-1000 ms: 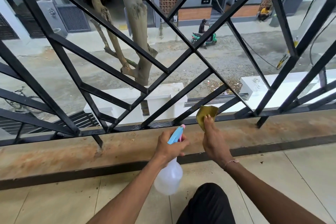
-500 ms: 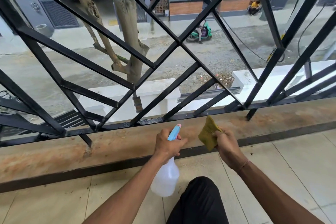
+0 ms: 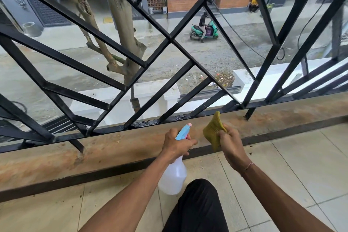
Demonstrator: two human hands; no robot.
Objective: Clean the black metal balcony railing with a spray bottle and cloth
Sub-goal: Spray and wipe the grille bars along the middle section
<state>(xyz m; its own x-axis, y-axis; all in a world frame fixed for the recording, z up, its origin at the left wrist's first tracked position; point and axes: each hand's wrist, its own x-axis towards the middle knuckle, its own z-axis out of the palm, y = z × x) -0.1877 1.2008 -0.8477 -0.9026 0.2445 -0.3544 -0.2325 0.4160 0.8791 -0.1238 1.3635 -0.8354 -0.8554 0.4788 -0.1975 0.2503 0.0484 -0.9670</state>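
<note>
Head view: cloth, olive-yellow and bunched, is now off the railing's bottom rail. One second ago it was pressed against that rail; it has since been drawn back toward the person and hangs just above the stained ledge, near the rail but apart from it. Right hand pinches it, fingers curled round the fold.

Reading: the wipe stroke on this stretch looks finished or paused. Probably a re-fold or a fresh spray comes next.

Rail surface directly ahead of the cloth shows a wet, glossy sheen with droplets. Further left along the rail the paint looks duller. Diagonal bars above the rail are black and matte; no wetness is discernible on them.

Left hand sits just left of the cloth, fingers wrapped round the neck of the spray bottle. Its blue-and-pink nozzle points toward the rail; the translucent body hangs below the hand. Position is little changed over the second.

Below the ledge: pale floor tiles and a dark-clad knee.
</note>
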